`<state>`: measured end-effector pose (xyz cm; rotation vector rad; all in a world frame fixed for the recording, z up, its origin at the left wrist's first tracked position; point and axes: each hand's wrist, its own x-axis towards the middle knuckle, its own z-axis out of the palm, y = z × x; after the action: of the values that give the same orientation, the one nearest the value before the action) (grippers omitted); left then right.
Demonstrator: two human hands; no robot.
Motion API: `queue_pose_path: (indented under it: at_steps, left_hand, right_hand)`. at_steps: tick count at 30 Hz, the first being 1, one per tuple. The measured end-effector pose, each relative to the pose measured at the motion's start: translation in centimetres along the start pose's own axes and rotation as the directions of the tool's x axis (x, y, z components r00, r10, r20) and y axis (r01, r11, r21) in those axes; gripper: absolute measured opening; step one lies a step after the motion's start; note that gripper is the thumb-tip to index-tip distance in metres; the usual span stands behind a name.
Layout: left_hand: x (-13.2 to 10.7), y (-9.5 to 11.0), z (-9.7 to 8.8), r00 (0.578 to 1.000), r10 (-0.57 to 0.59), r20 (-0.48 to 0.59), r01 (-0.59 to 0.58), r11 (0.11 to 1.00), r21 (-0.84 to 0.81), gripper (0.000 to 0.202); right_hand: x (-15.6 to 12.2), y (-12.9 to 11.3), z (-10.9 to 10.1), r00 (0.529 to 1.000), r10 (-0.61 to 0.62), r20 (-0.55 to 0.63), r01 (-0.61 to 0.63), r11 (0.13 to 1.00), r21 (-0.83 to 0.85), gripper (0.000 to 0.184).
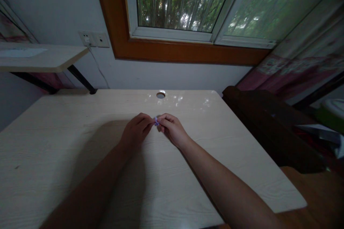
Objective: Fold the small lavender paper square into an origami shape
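Observation:
A small purple piece (156,121) sits pinched between my two hands above the middle of the table; it is too small for me to tell its kind. My left hand (137,128) grips its left side between thumb and fingers. From the right, my right hand (172,128) pinches the other side with thumb and index finger. The fingertips of both hands nearly meet and cover part of the piece. Beneath them lies the pale wood-grain tabletop (177,179).
A round cable hole (160,95) is near the table's back edge. On the left a raised shelf (61,61) stands on black legs. Wall sockets (94,39) with a white cord are behind it. Dark wooden furniture (258,125) stands to the right, and a window (182,3) is ahead.

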<state>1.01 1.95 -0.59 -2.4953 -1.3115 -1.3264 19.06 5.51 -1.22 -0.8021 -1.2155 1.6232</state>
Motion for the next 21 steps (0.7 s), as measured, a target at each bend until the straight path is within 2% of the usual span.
queue_pose_path:
  at_steps: [5, 9, 12, 15, 18, 21]
  left_hand:
    - [0.1, 0.3, -0.3, 1.000, -0.001, 0.014, 0.000, 0.998, 0.061, 0.008]
    - [0.3, 0.5, -0.5, 1.000, 0.008, 0.006, -0.009, 0.995, 0.095, 0.007]
    - [0.4, 0.5, -0.7, 0.999, 0.041, -0.002, -0.040, 0.989, 0.143, 0.007]
    - [0.4, 0.5, -1.0, 0.998, 0.067, 0.013, -0.069, 0.982, 0.176, 0.009]
    - [0.4, 0.6, -1.2, 0.992, 0.124, 0.034, -0.128, 0.975, 0.181, 0.013]
    - [0.4, 0.7, -1.2, 0.986, 0.165, 0.035, -0.169, 0.969, 0.180, 0.015]
  right_hand:
    - [-0.5, 0.0, 0.4, 0.995, -0.097, -0.013, 0.096, 0.994, -0.048, 0.017]
    - [-1.0, -1.0, 0.4, 0.962, -0.271, -0.008, 0.258, 0.924, -0.281, 0.015]
    - [-1.2, -1.7, 0.3, 0.942, -0.331, 0.052, 0.325, 0.866, -0.379, 0.013]
    - [-1.0, -1.6, 0.1, 0.954, -0.299, 0.031, 0.291, 0.891, -0.349, 0.020]
    - [-0.9, -1.2, 0.0, 0.979, -0.203, 0.014, 0.201, 0.954, -0.223, 0.032]
    - [-0.9, -1.0, 0.0, 0.983, -0.184, 0.006, 0.181, 0.960, -0.216, 0.023]
